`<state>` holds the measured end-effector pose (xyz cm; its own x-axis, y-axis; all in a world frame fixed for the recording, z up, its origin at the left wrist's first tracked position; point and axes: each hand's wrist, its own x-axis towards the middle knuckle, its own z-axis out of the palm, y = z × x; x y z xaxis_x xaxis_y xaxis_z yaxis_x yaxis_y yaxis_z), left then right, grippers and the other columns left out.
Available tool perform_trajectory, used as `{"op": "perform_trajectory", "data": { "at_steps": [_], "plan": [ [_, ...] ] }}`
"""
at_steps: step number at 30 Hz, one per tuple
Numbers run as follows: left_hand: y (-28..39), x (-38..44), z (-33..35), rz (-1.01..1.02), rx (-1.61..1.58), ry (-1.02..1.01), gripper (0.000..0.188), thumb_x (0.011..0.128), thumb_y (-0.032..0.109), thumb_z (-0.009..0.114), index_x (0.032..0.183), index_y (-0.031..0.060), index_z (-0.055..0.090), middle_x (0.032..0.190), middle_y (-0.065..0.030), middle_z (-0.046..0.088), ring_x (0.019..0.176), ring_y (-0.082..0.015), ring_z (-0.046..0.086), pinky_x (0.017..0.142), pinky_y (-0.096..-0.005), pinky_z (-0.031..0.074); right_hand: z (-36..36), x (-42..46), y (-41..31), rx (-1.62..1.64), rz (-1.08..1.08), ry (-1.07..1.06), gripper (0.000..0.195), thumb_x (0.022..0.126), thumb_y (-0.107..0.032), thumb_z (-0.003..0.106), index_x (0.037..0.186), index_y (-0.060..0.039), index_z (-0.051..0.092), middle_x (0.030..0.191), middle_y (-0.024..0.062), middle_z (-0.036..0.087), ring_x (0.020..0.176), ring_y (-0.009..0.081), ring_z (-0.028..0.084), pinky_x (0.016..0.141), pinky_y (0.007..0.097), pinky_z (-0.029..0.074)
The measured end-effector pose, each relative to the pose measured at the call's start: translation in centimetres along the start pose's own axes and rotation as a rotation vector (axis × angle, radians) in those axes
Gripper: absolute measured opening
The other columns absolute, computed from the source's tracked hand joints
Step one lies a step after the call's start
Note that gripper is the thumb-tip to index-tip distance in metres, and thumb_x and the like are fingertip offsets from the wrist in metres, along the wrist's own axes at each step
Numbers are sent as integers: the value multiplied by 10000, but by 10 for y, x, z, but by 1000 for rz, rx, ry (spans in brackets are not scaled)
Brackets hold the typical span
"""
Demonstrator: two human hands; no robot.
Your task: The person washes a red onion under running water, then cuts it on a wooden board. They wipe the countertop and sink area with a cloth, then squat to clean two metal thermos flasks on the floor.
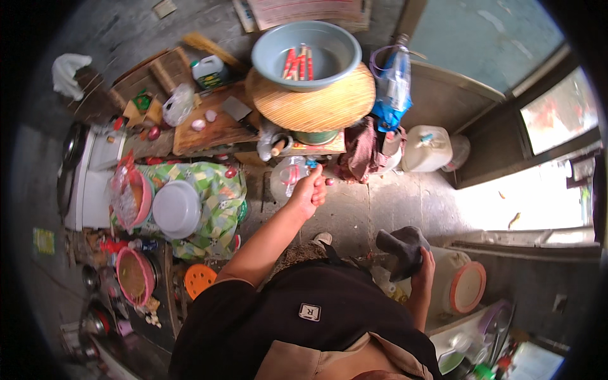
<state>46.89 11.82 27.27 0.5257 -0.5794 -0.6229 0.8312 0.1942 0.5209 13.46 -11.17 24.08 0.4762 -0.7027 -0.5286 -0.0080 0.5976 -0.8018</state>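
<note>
My left hand [308,190] is stretched out ahead with its fingers curled into a fist, and I see nothing in it. Below and beside it in the view is a clear plastic jug [281,180] with a red handle; whether they touch is not plain. A small red onion [329,182] shows just right of the fist. My right hand [424,268], out to my right side, grips a bunched dark grey cloth [403,249]. Part of that hand is hidden behind the cloth.
Ahead, a grey-blue basin [306,80] with red-wrapped sticks rests on a round woven lid [313,111]. Left of it, a cleaver [237,110] lies on a wooden board [199,137]. A white basin [176,209] sits on a patterned cloth [209,183]. White jerrycan [426,149] stands right.
</note>
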Motion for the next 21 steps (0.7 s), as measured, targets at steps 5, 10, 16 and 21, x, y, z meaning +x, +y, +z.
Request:
{"op": "perform_trajectory", "data": {
  "at_steps": [5, 10, 16, 21],
  "plan": [
    [-33, -9, -32, 105, 258, 166, 191, 995, 272, 525, 1003, 83, 548, 635, 64, 406, 468, -42, 309, 403, -227, 274, 1, 29, -11, -95, 61, -9, 178, 905, -152, 634, 1059, -63, 632, 1004, 72, 632, 942, 188, 612, 818, 325, 515],
    [-97, -28, -62, 475, 799, 271, 340, 859, 215, 716, 1143, 44, 642, 927, -64, 673, 772, -126, 611, 706, -299, 511, 1, 82, -1, -298, 55, -219, 180, 889, -141, 653, 1039, -47, 620, 979, 68, 666, 878, 198, 650, 770, 332, 537],
    [-131, -123, -101, 308, 1117, 493, 372, 859, 282, 713, 1165, 80, 649, 1313, -209, 521, 1202, -276, 529, 870, -359, 506, 58, 111, 18, -467, 236, -462, 243, 870, -175, 662, 1072, -43, 633, 1005, 74, 661, 918, 204, 633, 818, 324, 504],
    [-192, -198, -116, 175, 1302, 726, 800, 876, 354, 671, 1510, 73, 271, 1541, -231, 252, 1387, -444, 294, 1096, -529, 316, 96, 117, 49, -528, 278, -604, 273, 864, -173, 667, 1098, -37, 633, 1025, 67, 662, 926, 201, 631, 832, 319, 499]
  ]
}}
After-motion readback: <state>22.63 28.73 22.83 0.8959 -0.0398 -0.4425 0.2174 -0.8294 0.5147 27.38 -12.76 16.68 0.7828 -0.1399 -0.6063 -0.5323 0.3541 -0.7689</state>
